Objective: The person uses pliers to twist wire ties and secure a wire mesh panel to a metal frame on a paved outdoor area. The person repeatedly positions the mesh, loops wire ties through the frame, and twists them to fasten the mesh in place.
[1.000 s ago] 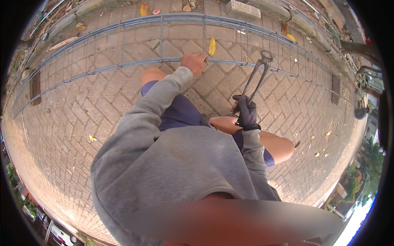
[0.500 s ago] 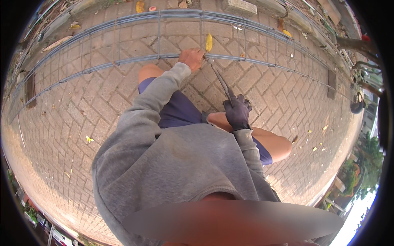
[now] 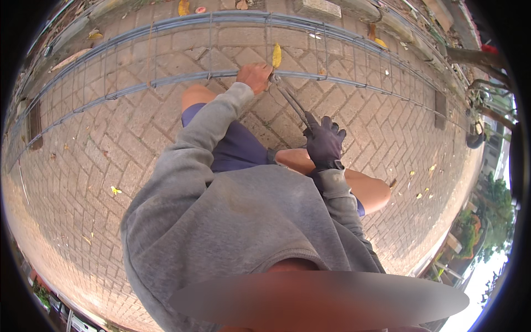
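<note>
A long cage of steel rebar (image 3: 182, 80) lies across the brick paving in front of me. My left hand (image 3: 254, 76), bare, grips the nearer long bar of the cage. My right hand (image 3: 323, 141), in a dark glove, holds the handles of long metal pincers (image 3: 290, 99). The pincers slant up to the left, and their jaws meet the bar right beside my left hand. Grey sleeves cover both my arms, and my bare knees show below them.
Herringbone brick paving (image 3: 110, 160) spreads all around, dotted with yellow leaves (image 3: 276, 55). A concrete block (image 3: 316, 8) lies beyond the cage at the top. Branches and greenery (image 3: 481, 83) line the right edge.
My right hand swung the pincers from the right, where their jaws pointed up, down to the left until the jaws reached the bar next to my left hand. The left hand stayed put.
</note>
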Tool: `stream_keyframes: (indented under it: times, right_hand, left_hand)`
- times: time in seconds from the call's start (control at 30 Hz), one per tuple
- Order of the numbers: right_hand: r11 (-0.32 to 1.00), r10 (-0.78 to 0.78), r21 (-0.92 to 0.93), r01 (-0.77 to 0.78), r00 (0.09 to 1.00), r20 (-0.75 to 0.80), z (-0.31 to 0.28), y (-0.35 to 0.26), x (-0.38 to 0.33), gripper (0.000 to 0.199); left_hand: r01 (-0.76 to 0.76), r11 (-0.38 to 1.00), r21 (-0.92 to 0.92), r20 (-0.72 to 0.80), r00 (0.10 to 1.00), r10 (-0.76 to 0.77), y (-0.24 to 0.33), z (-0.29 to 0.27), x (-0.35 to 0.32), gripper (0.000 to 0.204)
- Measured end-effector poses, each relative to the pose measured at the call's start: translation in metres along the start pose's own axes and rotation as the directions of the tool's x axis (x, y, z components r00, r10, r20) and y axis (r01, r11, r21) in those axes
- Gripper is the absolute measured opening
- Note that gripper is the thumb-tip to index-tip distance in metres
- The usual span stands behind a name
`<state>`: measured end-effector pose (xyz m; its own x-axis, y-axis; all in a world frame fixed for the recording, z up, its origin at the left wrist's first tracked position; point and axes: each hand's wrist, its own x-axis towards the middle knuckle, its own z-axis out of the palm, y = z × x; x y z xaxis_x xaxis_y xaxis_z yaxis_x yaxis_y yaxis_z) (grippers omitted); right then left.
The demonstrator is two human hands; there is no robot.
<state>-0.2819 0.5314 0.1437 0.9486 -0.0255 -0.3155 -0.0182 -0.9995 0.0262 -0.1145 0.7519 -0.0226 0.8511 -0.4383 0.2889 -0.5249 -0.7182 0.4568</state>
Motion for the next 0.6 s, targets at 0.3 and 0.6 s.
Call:
stream_keyframes:
  times: [0.3, 0.6]
  right_hand:
    - [0.127, -0.315, 0.814, -0.567, 0.755, 0.575, 0.024, 0.011, -0.001, 0.067]
    - [0.963, -0.168, -0.224, 0.148, 0.983, -0.071, -0.046, 0.012, 0.012, 0.048]
  left_hand:
    - [-0.012, 0.999, 0.050, 0.043, 0.999, 0.010, -0.002, -0.002, 0.001, 0.008]
    - [0.038, 0.995, 0.089, 0.102, 0.994, -0.047, -0.002, 0.006, 0.003, 0.010]
